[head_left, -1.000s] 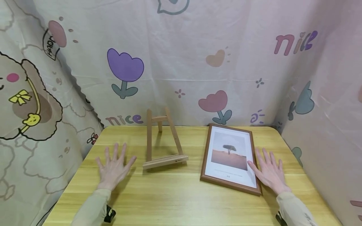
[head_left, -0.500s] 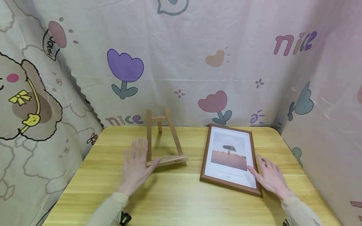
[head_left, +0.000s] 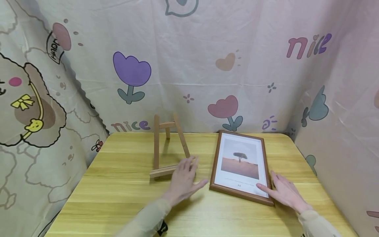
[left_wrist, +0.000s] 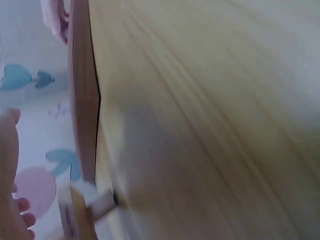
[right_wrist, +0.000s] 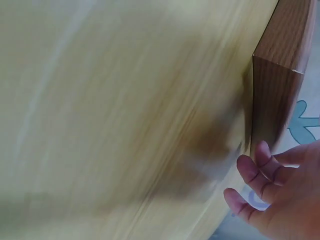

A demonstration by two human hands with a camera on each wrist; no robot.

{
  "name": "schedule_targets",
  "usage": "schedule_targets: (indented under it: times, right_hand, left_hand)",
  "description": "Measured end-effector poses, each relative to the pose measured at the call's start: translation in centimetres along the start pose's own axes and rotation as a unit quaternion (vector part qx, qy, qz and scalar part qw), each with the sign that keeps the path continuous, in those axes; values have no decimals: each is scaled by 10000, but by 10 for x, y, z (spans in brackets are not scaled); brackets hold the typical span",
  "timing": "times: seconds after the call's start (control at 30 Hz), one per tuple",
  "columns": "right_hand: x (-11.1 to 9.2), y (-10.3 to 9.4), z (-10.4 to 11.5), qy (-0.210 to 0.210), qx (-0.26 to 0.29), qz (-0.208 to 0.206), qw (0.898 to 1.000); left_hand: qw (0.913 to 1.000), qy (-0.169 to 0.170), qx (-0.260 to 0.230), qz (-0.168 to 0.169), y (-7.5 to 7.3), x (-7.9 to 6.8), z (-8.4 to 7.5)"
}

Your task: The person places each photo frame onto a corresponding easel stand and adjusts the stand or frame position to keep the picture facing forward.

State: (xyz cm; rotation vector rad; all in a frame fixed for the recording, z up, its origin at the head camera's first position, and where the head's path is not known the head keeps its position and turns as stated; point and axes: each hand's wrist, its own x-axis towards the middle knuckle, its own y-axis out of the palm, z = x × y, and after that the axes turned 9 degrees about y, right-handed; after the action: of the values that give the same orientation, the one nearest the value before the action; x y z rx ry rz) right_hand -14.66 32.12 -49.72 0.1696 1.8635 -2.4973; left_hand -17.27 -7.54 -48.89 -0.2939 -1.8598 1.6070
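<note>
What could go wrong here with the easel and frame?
1. The left hand overlaps the easel in the head view; a bump could shift or tip it.
2. The frame lies flat on the table, so fingers may struggle to get underneath.
3. The right hand's thumb is over the frame's front; pressing might smudge it.

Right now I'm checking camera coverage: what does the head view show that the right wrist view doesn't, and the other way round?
Only the head view shows the light-brown wooden easel, the left hand and the printed landscape with a dark tree. Only the right wrist view shows the right hand from its palm side. Both show that hand, the rectangular brown wooden picture frame, the yellow wood-grain table and the pale patterned cloth.
</note>
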Motion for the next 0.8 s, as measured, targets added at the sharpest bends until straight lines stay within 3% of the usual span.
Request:
schedule_targets:
  times: [0.17,0.37,0.5,0.8]
  right_hand:
    - [-3,3,0,-30,119,99,9999]
    - [-5,4,2,-140,298,88,9994]
    - [-6,5,2,-236,438,62,9987]
    - [-6,10,-1,-350,716,51,9968]
  left_hand:
    - [9980,126,-310,536,17,19,-23]
    - [9932,32,-871,769,29,33,-42]
    - [9875,-196,-1261,921,36,40,-47]
    - [9845,-351,-1383,1022,49,47,-48]
